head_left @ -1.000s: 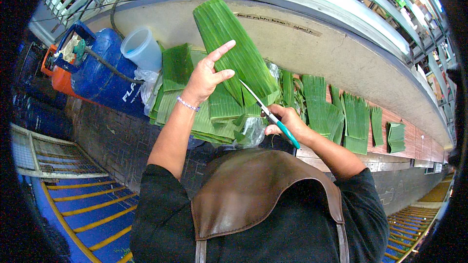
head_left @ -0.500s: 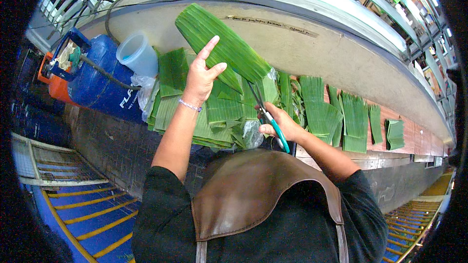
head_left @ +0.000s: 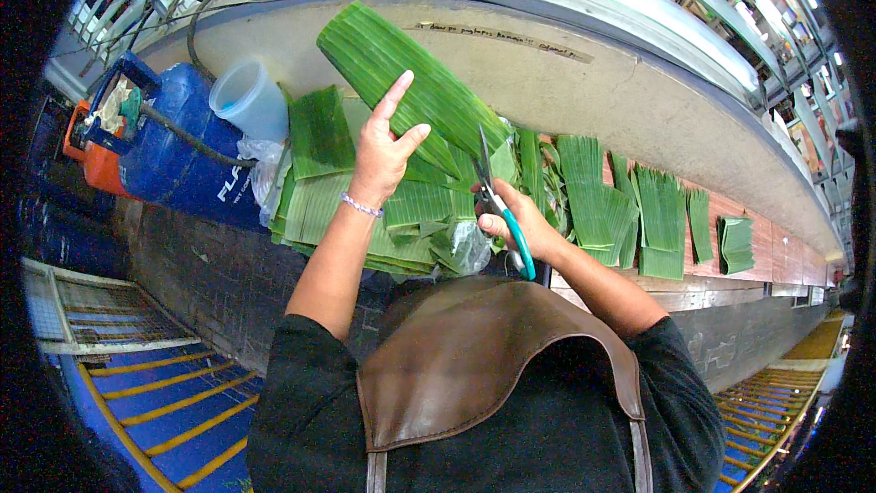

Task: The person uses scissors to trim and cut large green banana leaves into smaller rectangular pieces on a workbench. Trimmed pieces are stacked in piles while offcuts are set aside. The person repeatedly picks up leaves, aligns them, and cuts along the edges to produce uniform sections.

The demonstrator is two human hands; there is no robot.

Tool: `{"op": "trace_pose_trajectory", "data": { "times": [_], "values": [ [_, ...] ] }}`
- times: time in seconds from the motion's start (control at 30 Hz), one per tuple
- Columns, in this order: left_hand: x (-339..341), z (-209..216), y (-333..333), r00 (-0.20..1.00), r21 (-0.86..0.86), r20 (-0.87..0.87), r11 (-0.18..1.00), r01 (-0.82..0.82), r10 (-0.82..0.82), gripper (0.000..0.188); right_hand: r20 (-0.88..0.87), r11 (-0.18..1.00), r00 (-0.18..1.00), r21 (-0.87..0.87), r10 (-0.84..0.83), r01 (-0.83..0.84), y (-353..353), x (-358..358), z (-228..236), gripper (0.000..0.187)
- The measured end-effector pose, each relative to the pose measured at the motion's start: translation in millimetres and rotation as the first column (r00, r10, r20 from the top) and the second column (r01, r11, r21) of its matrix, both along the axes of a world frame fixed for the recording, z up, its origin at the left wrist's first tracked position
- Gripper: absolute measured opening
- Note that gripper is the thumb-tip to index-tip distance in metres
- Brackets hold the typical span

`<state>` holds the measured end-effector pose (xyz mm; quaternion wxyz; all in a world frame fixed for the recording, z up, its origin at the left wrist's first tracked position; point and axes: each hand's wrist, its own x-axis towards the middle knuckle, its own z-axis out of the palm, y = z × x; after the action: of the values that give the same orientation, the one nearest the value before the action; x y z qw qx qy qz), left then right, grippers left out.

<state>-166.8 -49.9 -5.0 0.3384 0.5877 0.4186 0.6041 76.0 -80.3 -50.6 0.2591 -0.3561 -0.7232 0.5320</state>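
My left hand (head_left: pixel 377 155) is closed on a long green banana leaf piece (head_left: pixel 415 78), thumb and forefinger showing on top while the other fingers are mostly hidden. The leaf slants from upper left to lower right above other cut leaves. In my right hand (head_left: pixel 527 224) is a pair of scissors (head_left: pixel 519 242) with teal handles. Its dark blades meet the leaf's right end, and one blade lies over the green surface. Below them, a layered pile of banana leaf sheets (head_left: pixel 319 210) covers the work surface, with a clear plastic bag (head_left: pixel 470 249) near the scissors.
Along the wooden bench (head_left: pixel 794 256) to the right lie several folded leaf stacks (head_left: pixel 659 219). A blue gas tank (head_left: pixel 173 146), an orange one (head_left: pixel 102 169) and a translucent bucket (head_left: pixel 248 102) stand at left. A pale wall (head_left: pixel 639 96) runs behind. Yellow-barred railings (head_left: pixel 173 393) are near the lower left.
The scissors have turned more upright, and their blades now overlap the leaf's right end. The leaf has shifted slightly up and left, still in my left hand.
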Motion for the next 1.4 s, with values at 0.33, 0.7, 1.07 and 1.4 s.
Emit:
{"op": "trace_pose_trajectory", "data": {
  "times": [0.33,0.7,1.07,1.4],
  "values": [
    [3,-1,-4,1.0,0.011,0.008,1.0,-0.002,0.002,0.071,0.025,0.998,0.998,0.028,-0.049,0.049,-4,0,2,0.068],
    [2,1,-9,1.0,-0.028,0.01,0.999,0.022,-0.021,0.071,0.052,0.992,0.991,0.033,-0.123,0.121,-16,0,6,0.059],
    [-6,-9,-4,0.989,-0.075,0.149,0.997,0.033,-0.021,0.071,0.067,0.997,0.998,-0.071,0.015,-0.01,-24,20,0,0.067],
    [-15,-10,-6,0.88,-0.171,0.438,0.944,0.283,-0.185,0.07,0.129,0.983,0.977,0.047,0.17,-0.178,-13,47,6,0.082]
  ]
}}
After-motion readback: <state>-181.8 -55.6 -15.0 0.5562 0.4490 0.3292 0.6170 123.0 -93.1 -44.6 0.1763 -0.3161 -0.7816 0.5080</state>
